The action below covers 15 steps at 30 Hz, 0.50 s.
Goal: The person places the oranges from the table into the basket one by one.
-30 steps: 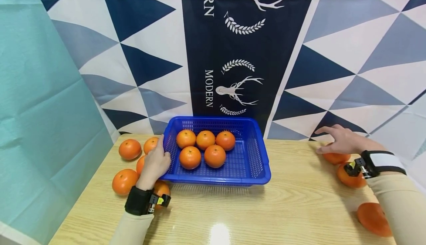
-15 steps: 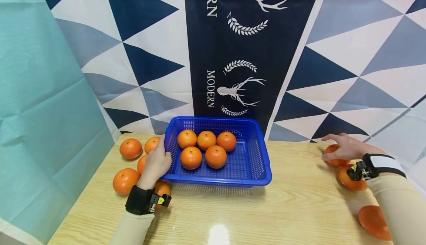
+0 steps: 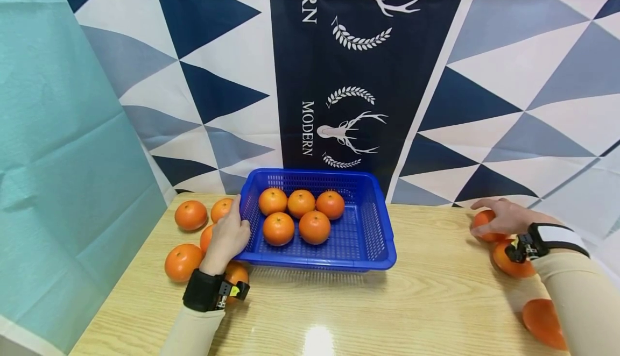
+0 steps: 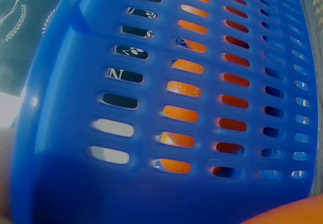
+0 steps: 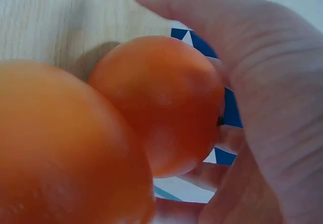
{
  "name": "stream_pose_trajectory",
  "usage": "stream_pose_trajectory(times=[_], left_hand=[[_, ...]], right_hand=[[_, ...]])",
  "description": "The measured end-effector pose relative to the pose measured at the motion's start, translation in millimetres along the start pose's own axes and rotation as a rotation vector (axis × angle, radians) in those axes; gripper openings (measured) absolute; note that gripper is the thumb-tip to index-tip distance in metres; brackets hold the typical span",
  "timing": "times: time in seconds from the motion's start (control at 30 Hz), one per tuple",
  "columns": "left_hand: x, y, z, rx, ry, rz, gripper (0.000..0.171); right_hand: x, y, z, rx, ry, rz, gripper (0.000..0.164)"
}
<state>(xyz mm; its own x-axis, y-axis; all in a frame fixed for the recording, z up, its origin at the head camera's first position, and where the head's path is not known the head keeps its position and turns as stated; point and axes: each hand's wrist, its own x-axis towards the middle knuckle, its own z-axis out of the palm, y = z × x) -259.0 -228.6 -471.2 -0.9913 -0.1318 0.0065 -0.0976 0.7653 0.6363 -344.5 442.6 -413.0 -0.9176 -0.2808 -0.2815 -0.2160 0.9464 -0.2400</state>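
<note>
In the head view my left hand [image 3: 230, 237] grips the left rim of a blue perforated plastic basket [image 3: 315, 264]. The left wrist view looks at the slotted outer wall of that basket [image 4: 151, 193], orange fruit showing through the slots. At the far right my right hand [image 3: 508, 217] is around an orange [image 3: 484, 221] on the table. In the right wrist view its fingers reach behind this orange [image 5: 161, 103], while the thumb [image 5: 171, 2] stands apart from it. A second, nearer orange [image 5: 60, 148] fills the lower left there.
Inside the basket sit several oranges [image 3: 315, 227]. Several more oranges [image 3: 183, 263] lie on the wooden table [image 3: 411, 302] around my left hand. Beside my right forearm lie two oranges, one near the wrist [image 3: 508, 262] and one closer [image 3: 543, 321]. A patterned cloth [image 3: 232, 38] hangs behind.
My right hand has come down from above the far-right orange, and its fingers now go around it. My left hand keeps its place on the basket rim. The view has shifted slightly.
</note>
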Motion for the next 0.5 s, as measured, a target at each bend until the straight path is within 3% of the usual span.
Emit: stream_pose_trajectory(times=[0.3, 0.5], left_hand=[[1.6, -1.9, 2.0, 0.004, 0.006, -0.003, 0.078], [-1.1, 1.5, -0.3, -0.012, -0.003, -0.01, 0.078]], right_hand=[[1.8, 5.5, 2.4, 0.02, -0.041, -0.013, 0.077], [5.1, 9.4, 5.3, -0.011, -0.029, -0.032, 0.063]])
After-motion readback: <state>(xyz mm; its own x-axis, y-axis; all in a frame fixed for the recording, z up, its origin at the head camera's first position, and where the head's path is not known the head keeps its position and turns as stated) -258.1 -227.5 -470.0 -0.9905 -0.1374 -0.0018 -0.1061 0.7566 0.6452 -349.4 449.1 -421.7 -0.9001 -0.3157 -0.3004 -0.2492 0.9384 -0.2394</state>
